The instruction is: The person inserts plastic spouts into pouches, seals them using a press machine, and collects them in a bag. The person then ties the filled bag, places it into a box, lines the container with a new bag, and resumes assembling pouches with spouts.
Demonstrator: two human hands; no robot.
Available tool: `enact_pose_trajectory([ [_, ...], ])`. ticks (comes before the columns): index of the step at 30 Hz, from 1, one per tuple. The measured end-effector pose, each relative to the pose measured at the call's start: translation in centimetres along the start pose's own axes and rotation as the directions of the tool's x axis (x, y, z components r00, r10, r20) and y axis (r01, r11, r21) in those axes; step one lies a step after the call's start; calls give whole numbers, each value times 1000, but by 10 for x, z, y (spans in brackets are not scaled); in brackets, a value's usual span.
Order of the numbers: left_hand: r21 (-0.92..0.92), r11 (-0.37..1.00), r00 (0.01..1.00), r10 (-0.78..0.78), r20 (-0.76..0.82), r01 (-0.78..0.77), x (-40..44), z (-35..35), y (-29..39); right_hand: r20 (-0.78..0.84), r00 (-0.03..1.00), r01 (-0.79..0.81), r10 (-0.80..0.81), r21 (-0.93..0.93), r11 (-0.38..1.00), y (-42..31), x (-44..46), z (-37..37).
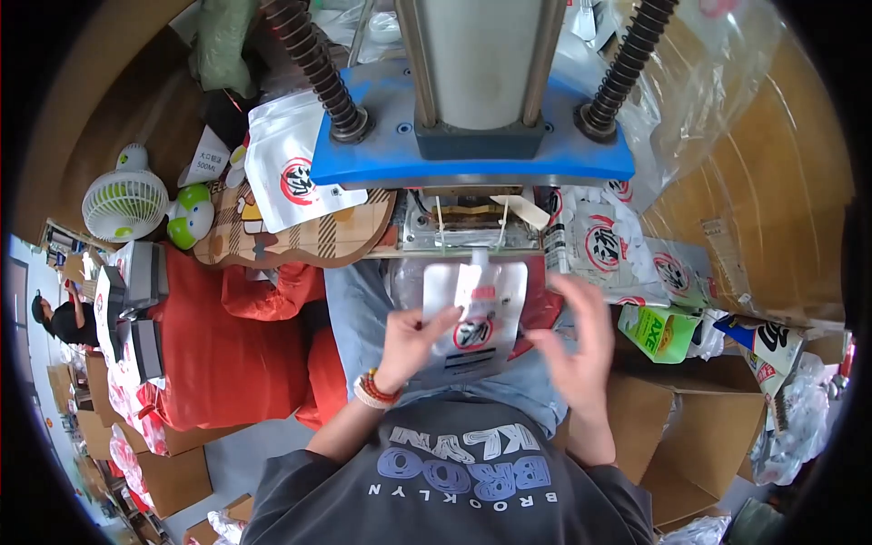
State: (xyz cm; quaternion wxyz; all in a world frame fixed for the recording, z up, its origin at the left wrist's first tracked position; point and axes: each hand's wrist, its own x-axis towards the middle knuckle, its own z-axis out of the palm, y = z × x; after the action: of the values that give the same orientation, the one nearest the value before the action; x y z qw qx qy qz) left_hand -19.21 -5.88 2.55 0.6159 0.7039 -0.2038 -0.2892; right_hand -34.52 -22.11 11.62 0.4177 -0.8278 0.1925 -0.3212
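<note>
My left hand [411, 347], with a beaded bracelet at its wrist, grips the left edge of a silver spout pouch [498, 304], thumb across its front. The pouch stands upright above my lap, its spout at the top, with a red and black round logo. On its right side my right hand [579, 341] is open, thumb and fingers apart, the thumb close to the pouch's edge; whether it touches cannot be made out. Just beyond the spout lies the metal fixture [472, 221] of a press with a blue plate [472, 168].
More silver pouches [277, 173] lie on a plaid board [309, 234] at the left, beside a small fan [125, 202]. Other printed pouches [604, 243] are heaped at the right. Open cardboard boxes [699, 445] stand lower right. A person [68, 313] is at the far left.
</note>
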Motion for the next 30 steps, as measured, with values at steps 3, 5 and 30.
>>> enact_pose_trajectory([
  [3,-243,962,991,-130,-7,125,41,4,34,-235,971,-53,42,-43,998,15,8,-32],
  [5,-360,927,994,-105,29,109,70,5,35,-249,969,-77,-10,-339,938,39,41,-35],
  [30,959,-128,510,824,245,-254,260,-192,-55,683,526,60,507,-624,779,309,-75,144],
])
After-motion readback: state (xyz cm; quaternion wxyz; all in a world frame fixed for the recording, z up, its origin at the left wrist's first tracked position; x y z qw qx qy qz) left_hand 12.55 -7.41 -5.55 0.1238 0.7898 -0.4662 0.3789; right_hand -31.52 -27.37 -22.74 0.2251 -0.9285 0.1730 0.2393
